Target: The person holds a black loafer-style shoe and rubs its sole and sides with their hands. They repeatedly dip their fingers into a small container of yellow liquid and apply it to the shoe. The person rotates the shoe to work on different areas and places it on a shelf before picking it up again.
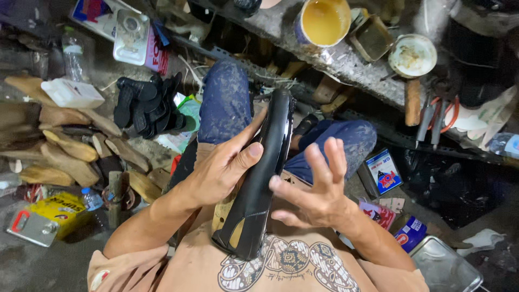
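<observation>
The person's left hand (pixel 224 167) grips a glossy black shoe upper (pixel 265 173) along its side, thumb pressed on the leather, and holds it upright over the lap with the toe pointing away from the body. The right hand (pixel 316 189) hovers just beside it, fingers spread and holding nothing. The step in hand looks like checking or smoothing the upper; the next move likely calls for the free right hand to close on the near side, while the open tin of yellow glue (pixel 323 21) sits well beyond both hands on the bench (pixel 281 24).
</observation>
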